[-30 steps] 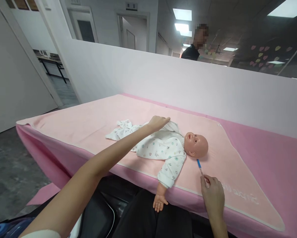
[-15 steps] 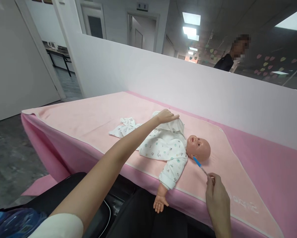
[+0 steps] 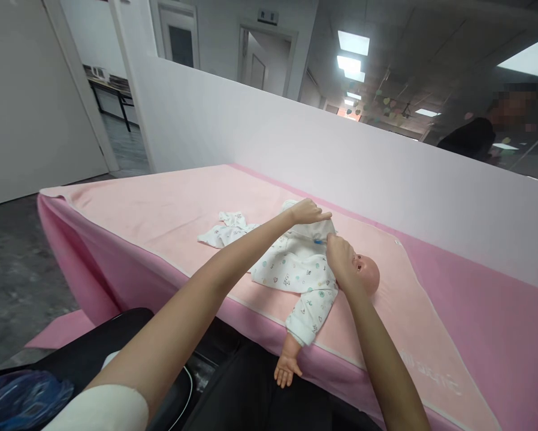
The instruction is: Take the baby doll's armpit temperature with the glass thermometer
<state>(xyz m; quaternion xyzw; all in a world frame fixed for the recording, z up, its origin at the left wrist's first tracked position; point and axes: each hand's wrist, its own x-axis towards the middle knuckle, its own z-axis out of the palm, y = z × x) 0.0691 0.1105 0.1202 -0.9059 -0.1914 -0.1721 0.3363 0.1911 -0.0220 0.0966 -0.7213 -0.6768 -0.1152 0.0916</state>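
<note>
A baby doll (image 3: 370, 276) lies on its back on a pink cloth, its head to the right and partly behind my right arm. It wears a white printed shirt (image 3: 280, 272). One bare doll hand (image 3: 287, 370) hangs over the near edge. My left hand (image 3: 308, 212) is closed on the far flap of the shirt, holding it raised. My right hand (image 3: 339, 254) is closed around a thin blue-ended stick (image 3: 319, 242). The blue end points left at the opening beneath the lifted flap; my fingers hide the rest.
The pink cloth (image 3: 161, 209) covers a table against a low white partition (image 3: 197, 108). A person in dark clothing (image 3: 469, 137) is beyond it at right. A black seat (image 3: 129, 335) and a blue plastic bottle (image 3: 26, 398) are at lower left.
My right hand has moved up and left from beside the doll's head to its chest, carrying the stick to the shirt opening. My left hand stays on the flap. The person behind moved right.
</note>
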